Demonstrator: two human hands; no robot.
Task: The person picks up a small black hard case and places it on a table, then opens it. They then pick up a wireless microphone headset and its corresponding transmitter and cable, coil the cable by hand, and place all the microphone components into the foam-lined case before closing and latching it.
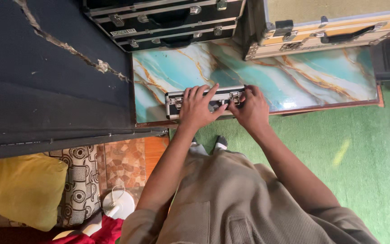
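Both at once — left hand [198, 110] and right hand [250, 110] grasping the small case [173, 102] at the marble table's [321, 77] near edge.

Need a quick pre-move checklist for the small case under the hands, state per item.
1. Both hands on the small black case: ok, left hand and right hand rest on its front.
2. Case fully supported: ok, it sits near the front edge of the marbled tabletop.
3. Lid shut: ok, no gap shows along the silver trim.
4. Latches released: cannot tell, fingers cover most of them.
5. Room behind for the lid: ok, bare tabletop lies between it and the stacked black cases and the tan case.
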